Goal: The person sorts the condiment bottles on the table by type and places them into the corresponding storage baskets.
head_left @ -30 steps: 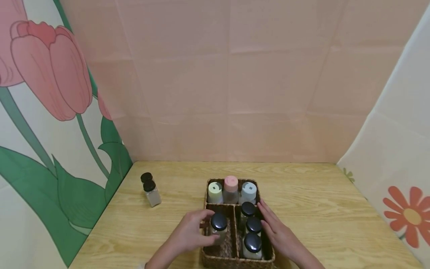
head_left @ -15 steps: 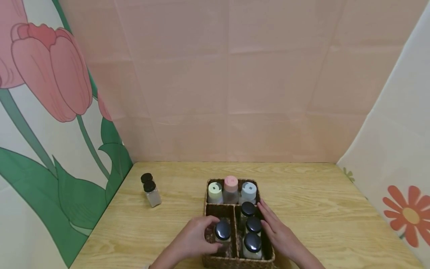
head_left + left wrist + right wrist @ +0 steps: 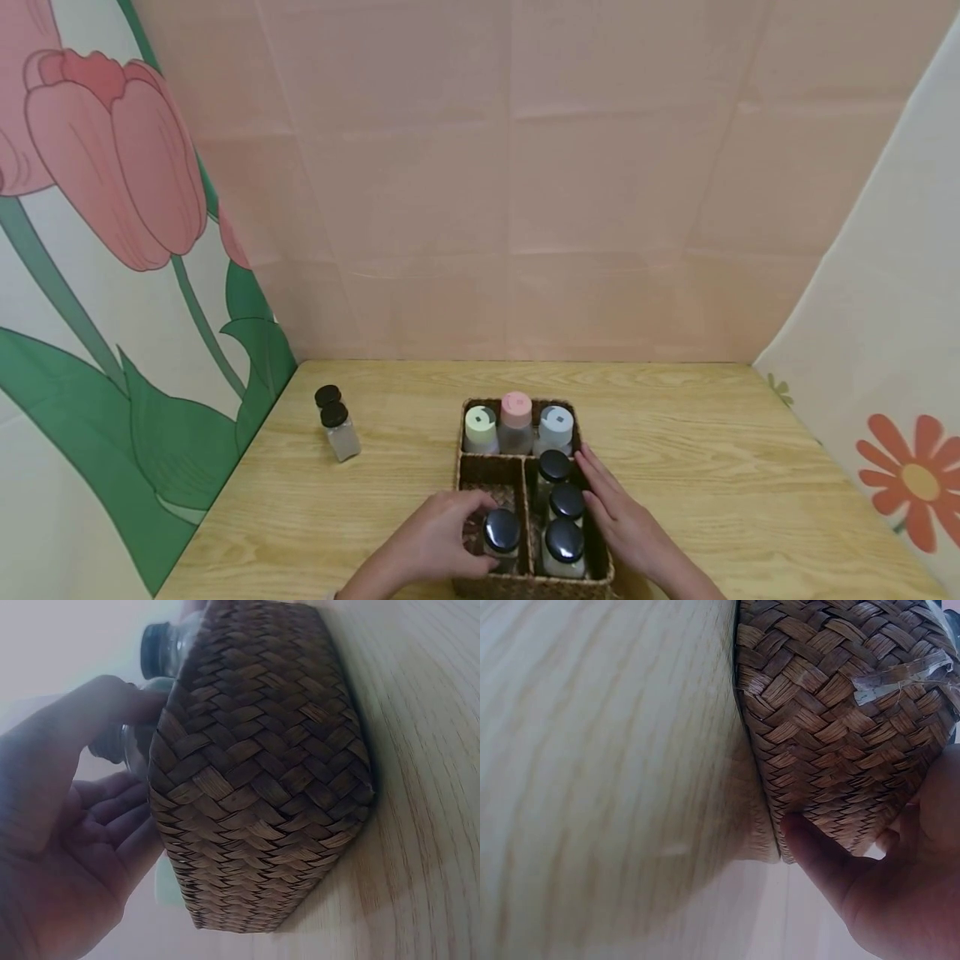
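A woven basket (image 3: pixel 532 587) with three compartments sits near the table's front edge. My left hand (image 3: pixel 442 537) grips a black-lidded jar (image 3: pixel 502 532) between thumb and fingers, inside the front left compartment. In the left wrist view that hand (image 3: pixel 71 825) reaches over the rim, and part of the jar is hidden behind the wall. My right hand (image 3: pixel 626 521) rests along the basket's right side with fingers extended; in the right wrist view one finger (image 3: pixel 817 851) touches the woven wall. Three more black-lidded jars (image 3: pixel 565 543) stand in a line in the front right compartment.
The back compartment holds three bottles: one yellow-capped (image 3: pixel 481 429), one pink-capped (image 3: pixel 516 423) and one pale blue-capped (image 3: pixel 555 429). Two small black-capped bottles (image 3: pixel 342 435) stand at the table's left. A pink cloth (image 3: pixel 510 208) hangs behind the wooden table (image 3: pixel 697 442).
My left hand has brought the jar nearer to me and slightly rightward, to the front end of its compartment. The right hand and the basket have stayed in place.
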Available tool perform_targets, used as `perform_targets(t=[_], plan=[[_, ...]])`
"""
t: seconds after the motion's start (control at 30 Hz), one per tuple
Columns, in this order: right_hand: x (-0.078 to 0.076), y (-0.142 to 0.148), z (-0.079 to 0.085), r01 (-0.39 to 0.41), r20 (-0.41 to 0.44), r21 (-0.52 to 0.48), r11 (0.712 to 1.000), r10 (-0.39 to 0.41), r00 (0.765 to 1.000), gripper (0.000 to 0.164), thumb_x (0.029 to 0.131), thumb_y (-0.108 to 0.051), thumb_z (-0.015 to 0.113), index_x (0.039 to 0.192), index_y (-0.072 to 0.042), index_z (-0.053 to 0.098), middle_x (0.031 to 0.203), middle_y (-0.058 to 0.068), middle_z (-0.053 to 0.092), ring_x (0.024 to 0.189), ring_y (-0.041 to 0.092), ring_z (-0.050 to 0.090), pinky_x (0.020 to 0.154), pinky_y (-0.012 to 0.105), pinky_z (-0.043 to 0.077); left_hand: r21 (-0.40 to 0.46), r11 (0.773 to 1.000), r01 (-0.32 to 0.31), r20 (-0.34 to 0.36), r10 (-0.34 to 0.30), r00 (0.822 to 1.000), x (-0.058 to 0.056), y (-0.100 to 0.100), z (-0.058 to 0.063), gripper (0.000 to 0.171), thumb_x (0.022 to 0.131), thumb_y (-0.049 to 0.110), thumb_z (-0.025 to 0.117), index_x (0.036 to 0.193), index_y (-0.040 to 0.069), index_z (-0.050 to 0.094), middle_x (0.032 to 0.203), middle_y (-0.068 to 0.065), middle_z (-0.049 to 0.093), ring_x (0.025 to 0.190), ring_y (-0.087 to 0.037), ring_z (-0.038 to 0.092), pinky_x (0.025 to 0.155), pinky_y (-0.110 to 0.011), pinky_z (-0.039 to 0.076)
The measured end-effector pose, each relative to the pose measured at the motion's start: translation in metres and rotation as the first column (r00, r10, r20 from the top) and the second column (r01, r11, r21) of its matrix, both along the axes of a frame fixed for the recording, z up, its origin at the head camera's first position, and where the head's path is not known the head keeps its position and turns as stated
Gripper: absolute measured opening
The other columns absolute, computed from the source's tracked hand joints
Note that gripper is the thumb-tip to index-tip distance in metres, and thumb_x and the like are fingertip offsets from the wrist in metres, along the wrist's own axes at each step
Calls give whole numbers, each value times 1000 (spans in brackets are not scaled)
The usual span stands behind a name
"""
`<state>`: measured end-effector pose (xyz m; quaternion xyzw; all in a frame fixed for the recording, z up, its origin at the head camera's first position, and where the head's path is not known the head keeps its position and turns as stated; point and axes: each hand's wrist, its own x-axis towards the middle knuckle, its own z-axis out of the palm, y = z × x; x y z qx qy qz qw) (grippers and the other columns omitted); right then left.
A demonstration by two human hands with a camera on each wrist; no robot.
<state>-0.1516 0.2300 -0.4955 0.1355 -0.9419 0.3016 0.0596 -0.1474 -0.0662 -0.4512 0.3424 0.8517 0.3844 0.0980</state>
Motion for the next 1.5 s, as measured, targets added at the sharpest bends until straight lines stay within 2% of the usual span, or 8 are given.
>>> perform_targets(t=[0.1, 0.33, 0.4, 0.53, 0.73, 0.93, 1.27, 1.5], plan=[[0, 0, 0, -1, 7, 0, 1000, 1, 1000, 50, 101, -27, 39, 148, -15, 27, 155, 2, 19, 138, 22, 24, 106, 45, 25, -12, 1000, 15, -2, -15, 1000, -1, 0, 0, 45, 70, 30, 80, 110, 22, 61, 97, 16, 64, 85, 5, 56, 74, -17, 48], [-1, 0, -1, -11, 39, -12, 1000, 12, 999, 50, 102, -28, 38, 149, -15, 26, 156, 3, 17, 139, 26, 23, 107, 47, 26, -83, 996, 36, -52, -40, 998, -1, 0, 1, 41, 73, 38, 76, 109, 26, 60, 91, 21, 59, 72, 2, 55, 60, -13, 45], [-1, 0, -1, -11, 48, -13, 1000, 12, 999, 51, 102, -29, 37, 149, -16, 25, 156, 3, 17, 139, 26, 23, 107, 47, 27, -99, 994, 41, -61, -47, 997, -2, 0, 1, 41, 74, 40, 76, 109, 26, 60, 90, 21, 59, 72, 1, 55, 60, -13, 44], [-2, 1, -1, -10, 54, -15, 1000, 11, 998, 51, 101, -27, 38, 149, -17, 25, 156, 3, 17, 139, 25, 22, 107, 48, 27, -133, 988, 73, -42, -80, 996, -3, 0, 2, 41, 77, 41, 73, 112, 26, 58, 92, 20, 59, 75, 3, 56, 62, -14, 45], [-1, 1, -2, -5, 70, -14, 1000, 6, 998, 51, 101, -27, 39, 149, -19, 25, 156, 1, 16, 139, 25, 22, 107, 48, 27, -210, 968, 137, 0, -141, 990, -9, -1, 2, 45, 83, 45, 67, 121, 25, 55, 97, 18, 60, 78, 6, 55, 64, -14, 46], [-1, 1, -2, -4, 75, -17, 1000, 5, 997, 51, 101, -28, 38, 149, -20, 24, 156, -1, 15, 139, 24, 22, 107, 49, 28, -247, 954, 170, 28, -168, 985, -10, -2, 7, 46, 81, 44, 70, 120, 26, 55, 99, 19, 60, 78, 7, 54, 64, -15, 46], [-1, 1, -2, -7, 33, -12, 1000, 7, 999, 51, 101, -29, 39, 149, -18, 26, 156, 0, 17, 139, 26, 24, 106, 48, 28, -235, 955, 180, 33, -177, 984, -7, 0, 10, 43, 78, 36, 74, 115, 24, 56, 98, 18, 61, 80, 7, 54, 67, -14, 46], [0, 1, -2, -6, -3, -2, 1000, 6, 1000, 50, 101, -28, 39, 148, -16, 28, 155, 2, 19, 137, 25, 25, 106, 47, 28, -291, 947, 137, -35, -154, 987, -2, 1, 21, 51, 77, 36, 74, 122, 27, 52, 106, 18, 59, 84, 7, 54, 66, -14, 47]])
